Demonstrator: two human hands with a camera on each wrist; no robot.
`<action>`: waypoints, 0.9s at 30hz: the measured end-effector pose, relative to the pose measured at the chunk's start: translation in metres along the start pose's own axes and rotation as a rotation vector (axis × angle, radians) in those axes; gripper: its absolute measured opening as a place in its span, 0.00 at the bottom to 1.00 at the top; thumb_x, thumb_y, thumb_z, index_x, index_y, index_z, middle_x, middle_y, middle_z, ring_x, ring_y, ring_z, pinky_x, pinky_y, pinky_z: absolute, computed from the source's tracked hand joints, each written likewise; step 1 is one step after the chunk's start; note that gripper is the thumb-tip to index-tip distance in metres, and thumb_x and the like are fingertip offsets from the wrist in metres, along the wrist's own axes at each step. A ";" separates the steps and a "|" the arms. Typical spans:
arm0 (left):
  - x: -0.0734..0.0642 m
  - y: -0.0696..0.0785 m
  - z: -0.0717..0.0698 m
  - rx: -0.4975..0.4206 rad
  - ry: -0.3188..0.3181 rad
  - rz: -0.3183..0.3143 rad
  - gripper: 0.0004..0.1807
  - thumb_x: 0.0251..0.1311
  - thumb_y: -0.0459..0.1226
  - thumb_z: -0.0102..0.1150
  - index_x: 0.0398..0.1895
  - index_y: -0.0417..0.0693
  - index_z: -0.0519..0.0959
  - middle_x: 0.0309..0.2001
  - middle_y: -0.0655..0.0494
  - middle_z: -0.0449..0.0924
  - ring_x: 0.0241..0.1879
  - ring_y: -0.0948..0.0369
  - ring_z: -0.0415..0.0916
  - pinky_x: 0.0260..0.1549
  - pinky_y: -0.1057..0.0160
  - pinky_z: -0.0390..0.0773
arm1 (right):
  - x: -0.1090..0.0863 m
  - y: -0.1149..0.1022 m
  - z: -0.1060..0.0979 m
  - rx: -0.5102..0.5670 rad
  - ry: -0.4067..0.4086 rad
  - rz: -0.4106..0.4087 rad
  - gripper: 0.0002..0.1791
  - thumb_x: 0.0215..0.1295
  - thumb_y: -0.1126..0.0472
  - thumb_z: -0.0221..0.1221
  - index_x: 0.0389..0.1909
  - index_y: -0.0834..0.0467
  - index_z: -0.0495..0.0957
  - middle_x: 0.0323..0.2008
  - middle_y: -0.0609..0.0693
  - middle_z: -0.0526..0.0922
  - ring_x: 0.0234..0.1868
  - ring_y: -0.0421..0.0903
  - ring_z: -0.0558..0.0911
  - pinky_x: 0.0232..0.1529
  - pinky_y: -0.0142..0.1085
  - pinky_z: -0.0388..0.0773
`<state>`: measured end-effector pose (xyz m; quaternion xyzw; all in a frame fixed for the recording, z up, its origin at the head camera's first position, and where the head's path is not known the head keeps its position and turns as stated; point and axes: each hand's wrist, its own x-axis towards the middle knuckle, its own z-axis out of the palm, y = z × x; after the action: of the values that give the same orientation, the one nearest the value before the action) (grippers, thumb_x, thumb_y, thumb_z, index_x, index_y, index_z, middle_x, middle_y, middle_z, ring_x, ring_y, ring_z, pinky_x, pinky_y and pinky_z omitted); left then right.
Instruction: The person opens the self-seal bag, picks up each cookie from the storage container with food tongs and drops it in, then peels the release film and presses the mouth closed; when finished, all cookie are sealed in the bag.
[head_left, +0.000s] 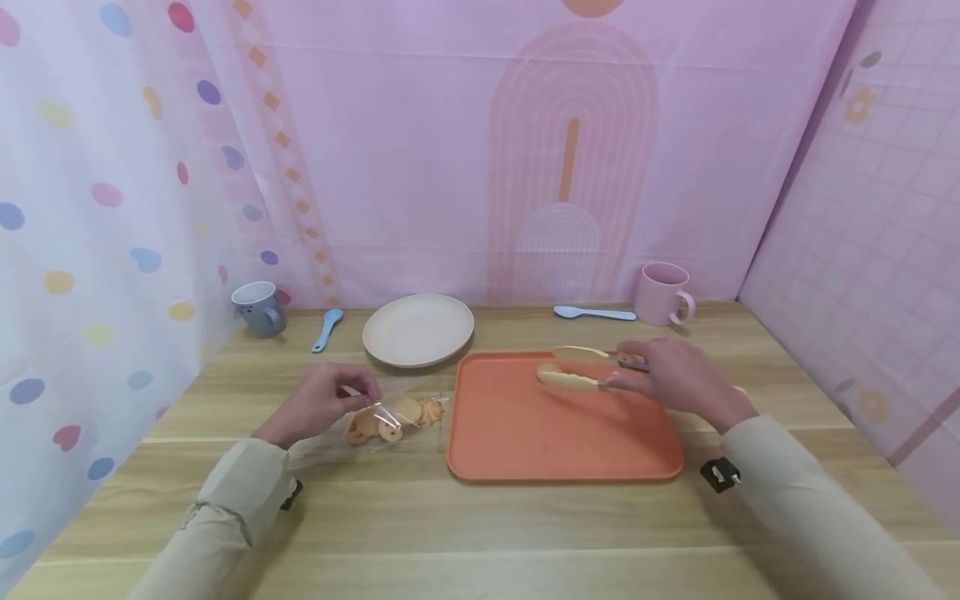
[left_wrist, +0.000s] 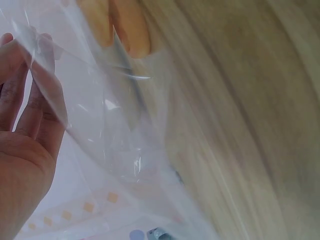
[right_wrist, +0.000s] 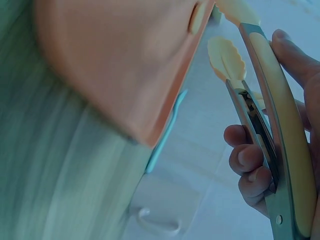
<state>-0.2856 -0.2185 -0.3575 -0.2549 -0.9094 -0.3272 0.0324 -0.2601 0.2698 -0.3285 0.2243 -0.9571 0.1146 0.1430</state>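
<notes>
My left hand (head_left: 318, 404) pinches the edge of a clear plastic bag (left_wrist: 107, 117) lying left of the tray. Inside the bag are several cookies (head_left: 365, 423), some round and one with a ruffled edge. My right hand (head_left: 678, 379) grips a pair of yellow kitchen tongs (right_wrist: 287, 125) with metal edges, its fingers curled round the handles. The tongs' two scalloped tips stand apart above the orange tray (head_left: 525, 450). One cookie (right_wrist: 196, 19) lies on the tray, beside the tongs' tips in the head view.
Behind the bag sits a beige plate (head_left: 418, 329). At the back left are a grey-blue cup (head_left: 258, 308) and a blue spoon (head_left: 327, 330); at the back right, a pink mug (head_left: 660, 293) and a pale blue spoon (head_left: 596, 313). Curtains enclose the wooden table (head_left: 390, 533).
</notes>
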 end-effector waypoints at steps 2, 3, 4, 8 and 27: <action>0.000 0.000 -0.001 0.006 -0.001 0.001 0.10 0.59 0.26 0.65 0.29 0.52 0.84 0.35 0.56 0.87 0.38 0.68 0.82 0.36 0.67 0.82 | -0.002 0.004 -0.001 0.000 -0.021 0.018 0.25 0.57 0.39 0.69 0.47 0.53 0.84 0.27 0.43 0.86 0.27 0.39 0.78 0.32 0.40 0.77; 0.001 0.000 -0.001 0.010 -0.001 0.000 0.10 0.59 0.26 0.65 0.29 0.52 0.84 0.35 0.56 0.87 0.38 0.68 0.82 0.36 0.68 0.82 | -0.003 0.005 -0.001 0.001 -0.030 0.023 0.25 0.57 0.39 0.69 0.47 0.53 0.84 0.26 0.43 0.84 0.27 0.38 0.77 0.31 0.40 0.77; 0.001 0.000 -0.002 0.012 -0.001 -0.003 0.10 0.59 0.26 0.65 0.29 0.52 0.84 0.35 0.56 0.87 0.38 0.68 0.82 0.36 0.68 0.82 | -0.003 0.006 0.000 0.002 -0.036 0.026 0.26 0.57 0.39 0.68 0.47 0.54 0.84 0.27 0.43 0.85 0.27 0.38 0.77 0.32 0.41 0.77; 0.001 0.000 -0.003 0.011 0.000 -0.015 0.11 0.59 0.26 0.64 0.29 0.52 0.84 0.35 0.56 0.88 0.39 0.66 0.82 0.36 0.67 0.82 | -0.002 0.008 0.001 0.021 -0.064 0.027 0.25 0.58 0.38 0.67 0.45 0.54 0.84 0.24 0.43 0.83 0.26 0.38 0.75 0.31 0.40 0.76; -0.004 0.004 -0.002 0.003 0.011 -0.029 0.09 0.58 0.26 0.65 0.30 0.50 0.84 0.36 0.54 0.88 0.38 0.67 0.82 0.37 0.67 0.83 | 0.012 -0.005 0.011 0.003 -0.052 -0.022 0.22 0.57 0.41 0.69 0.45 0.52 0.86 0.30 0.44 0.89 0.29 0.39 0.80 0.34 0.41 0.79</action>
<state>-0.2806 -0.2194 -0.3543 -0.2398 -0.9133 -0.3275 0.0331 -0.2707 0.2576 -0.3339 0.2377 -0.9579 0.1085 0.1190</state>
